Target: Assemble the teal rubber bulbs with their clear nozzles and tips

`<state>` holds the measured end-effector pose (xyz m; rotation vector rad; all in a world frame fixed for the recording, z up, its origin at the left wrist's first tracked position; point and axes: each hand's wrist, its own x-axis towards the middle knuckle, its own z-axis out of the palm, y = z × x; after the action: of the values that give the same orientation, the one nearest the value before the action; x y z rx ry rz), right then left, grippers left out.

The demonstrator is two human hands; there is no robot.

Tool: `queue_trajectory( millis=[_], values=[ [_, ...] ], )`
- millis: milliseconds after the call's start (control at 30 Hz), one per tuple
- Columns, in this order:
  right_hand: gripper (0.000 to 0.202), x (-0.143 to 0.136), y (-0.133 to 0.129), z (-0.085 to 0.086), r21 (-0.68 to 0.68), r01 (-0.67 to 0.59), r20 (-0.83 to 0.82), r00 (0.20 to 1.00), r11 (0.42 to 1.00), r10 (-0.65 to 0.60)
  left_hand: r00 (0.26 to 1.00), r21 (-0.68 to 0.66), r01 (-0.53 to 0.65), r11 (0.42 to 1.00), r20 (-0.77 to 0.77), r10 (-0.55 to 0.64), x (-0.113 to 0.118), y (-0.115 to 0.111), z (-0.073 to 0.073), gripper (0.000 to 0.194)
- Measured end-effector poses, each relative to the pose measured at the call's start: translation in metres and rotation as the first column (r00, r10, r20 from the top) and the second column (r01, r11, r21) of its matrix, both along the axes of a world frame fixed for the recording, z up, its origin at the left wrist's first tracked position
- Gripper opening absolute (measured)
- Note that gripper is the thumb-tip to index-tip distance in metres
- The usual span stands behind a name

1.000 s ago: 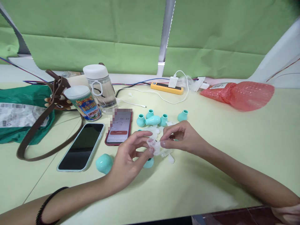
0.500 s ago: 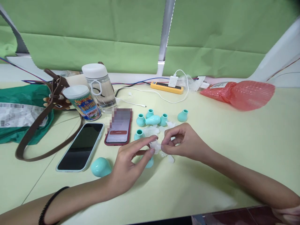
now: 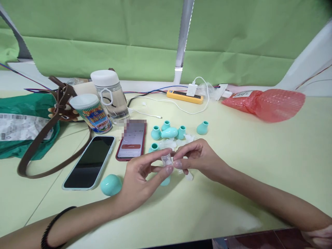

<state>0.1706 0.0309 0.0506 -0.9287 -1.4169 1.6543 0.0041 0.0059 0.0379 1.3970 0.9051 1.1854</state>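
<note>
Between the thumb and fingers of my left hand (image 3: 145, 176) is a small clear plastic piece (image 3: 166, 159), shaped like a short tube. My right hand (image 3: 201, 159) pinches at its right side with thumb and index finger; whether a separate part sits in that pinch is hidden. Beyond my hands lie several translucent plastic pieces (image 3: 168, 143). Around them stand turquoise bulbs (image 3: 155, 133) with open necks, and one bulb (image 3: 169, 132) lies on its side. Another turquoise bulb (image 3: 111, 184) rests left of my left wrist, and one is partly hidden under my left hand.
Two phones, a dark-screened one (image 3: 89, 162) and a lit one (image 3: 132, 140), lie to the left. Behind them stand a noodle cup (image 3: 94, 116) and a water bottle (image 3: 114, 97). A yellow power strip (image 3: 184, 97) and a red bubble-wrap bag (image 3: 264, 103) are at the back.
The clear piece has turned more upright in my left hand, so its tube shape shows. My right hand has shifted slightly left and down against it.
</note>
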Motion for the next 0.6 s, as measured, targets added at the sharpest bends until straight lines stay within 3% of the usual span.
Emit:
queue_trajectory(
  millis=[133,333,600],
  values=[
    [0.014,0.001,0.0,-0.001,0.037,0.011,0.035,0.999,0.999,-0.012,0.997,-0.121,0.068,0.99,0.028,-0.065,-0.002,0.002,0.004,0.024],
    [0.018,-0.001,-0.004,0.0,0.177,0.059,0.133,0.988,0.982,-0.083,0.993,-0.183,0.096,0.978,0.09,-0.081,-0.003,0.003,0.003,0.027],
    [0.011,-0.003,-0.008,-0.005,0.447,0.081,0.17,0.97,0.891,-0.173,0.996,-0.192,0.08,0.978,0.065,-0.069,-0.008,0.012,0.009,0.022]
  ],
)
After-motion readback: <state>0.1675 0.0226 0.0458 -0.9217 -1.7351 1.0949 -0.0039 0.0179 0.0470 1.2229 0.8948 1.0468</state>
